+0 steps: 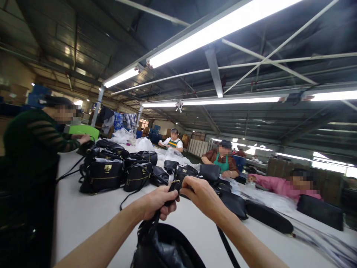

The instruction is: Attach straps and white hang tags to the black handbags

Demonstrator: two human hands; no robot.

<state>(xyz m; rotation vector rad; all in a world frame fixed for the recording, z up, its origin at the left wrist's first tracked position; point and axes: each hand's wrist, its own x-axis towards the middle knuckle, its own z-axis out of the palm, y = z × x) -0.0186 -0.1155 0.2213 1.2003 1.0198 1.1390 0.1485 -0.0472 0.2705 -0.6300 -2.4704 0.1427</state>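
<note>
Close in front of me, at the bottom of the view, is a black handbag [167, 245], partly cut off by the frame edge. My left hand [160, 203] is closed around the bag's black strap [170, 197], near a gold-coloured buckle [175, 182]. Fingers bent, my right hand [196, 190] pinches at the strap's end beside that buckle; exactly what lies between its fingertips is hidden. A length of black strap [227, 247] hangs below my right forearm.
Several black handbags [107, 175] with gold fittings stand on the white table [83, 216] at left. More black bags [234, 204] and clear plastic wrapping [267, 193] lie to the right. Co-workers sit or stand around the table, one in a dark green striped top [36, 137] at left.
</note>
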